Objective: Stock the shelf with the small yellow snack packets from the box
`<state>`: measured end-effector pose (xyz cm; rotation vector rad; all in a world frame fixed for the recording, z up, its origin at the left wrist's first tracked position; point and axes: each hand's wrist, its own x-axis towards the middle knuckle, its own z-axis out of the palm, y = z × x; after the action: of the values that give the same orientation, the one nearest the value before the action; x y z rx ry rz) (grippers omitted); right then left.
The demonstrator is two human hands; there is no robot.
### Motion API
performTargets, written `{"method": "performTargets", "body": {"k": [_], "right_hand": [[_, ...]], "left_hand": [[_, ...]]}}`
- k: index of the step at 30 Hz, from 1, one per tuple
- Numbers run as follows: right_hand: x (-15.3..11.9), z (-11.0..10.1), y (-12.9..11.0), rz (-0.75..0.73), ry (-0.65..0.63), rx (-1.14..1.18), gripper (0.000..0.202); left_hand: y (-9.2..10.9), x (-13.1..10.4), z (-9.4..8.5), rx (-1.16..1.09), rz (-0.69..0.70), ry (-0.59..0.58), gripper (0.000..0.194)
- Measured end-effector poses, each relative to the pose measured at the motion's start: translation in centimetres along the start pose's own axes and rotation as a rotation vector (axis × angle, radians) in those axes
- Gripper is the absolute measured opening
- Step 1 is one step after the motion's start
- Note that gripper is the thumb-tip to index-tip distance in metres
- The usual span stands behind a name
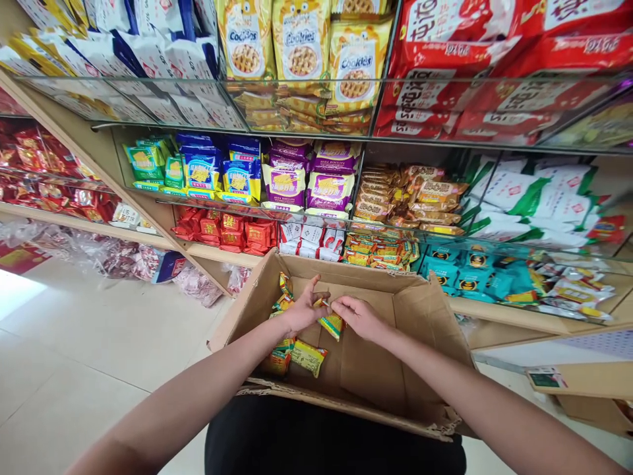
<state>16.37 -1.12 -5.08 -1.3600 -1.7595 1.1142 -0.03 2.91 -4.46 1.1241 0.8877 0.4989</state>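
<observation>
An open cardboard box (366, 415) rests in front of the shelves, above my dark-clothed lap. Over its inside, my left hand (305, 309) has its fingers spread at a small yellow and green snack packet (331, 324). My right hand (360, 316) touches the same packet at its upper right, thumb and fingers pinched together. Below my left hand, a yellow packet (309, 357) lies on the box bottom, beside several orange and green packets (279, 361). More small packets (285, 284) lie along the box's left side, partly hidden by my left hand and forearm.
Glass-fronted shelves (316, 135) of packaged snacks stand just beyond the box. Small yellow packets (380, 249) fill a low compartment behind it. Plastic-wrapped bags (198, 285) lie on the floor at left; another cardboard box (588, 412) is at lower right.
</observation>
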Motion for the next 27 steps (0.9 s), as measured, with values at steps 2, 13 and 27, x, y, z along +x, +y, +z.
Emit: {"method": "performTargets", "body": {"k": [2,13,27], "right_hand": [[0.3,0.1,0.6,0.090,-0.057,0.125,0.036],[0.6,-4.2,-0.8,0.149,-0.056,0.069,0.023],[4.3,-11.7,3.3,0.211,0.468,0.008,0.033]], "left_hand": [[-0.2,0.0,-0.1,0.150,0.083,-0.073,0.106],[-0.9,-2.1,1.1,0.551,0.011,-0.239,0.099],[-0.9,-4.9,3.0,0.911,-0.288,-0.727,0.050]]}}
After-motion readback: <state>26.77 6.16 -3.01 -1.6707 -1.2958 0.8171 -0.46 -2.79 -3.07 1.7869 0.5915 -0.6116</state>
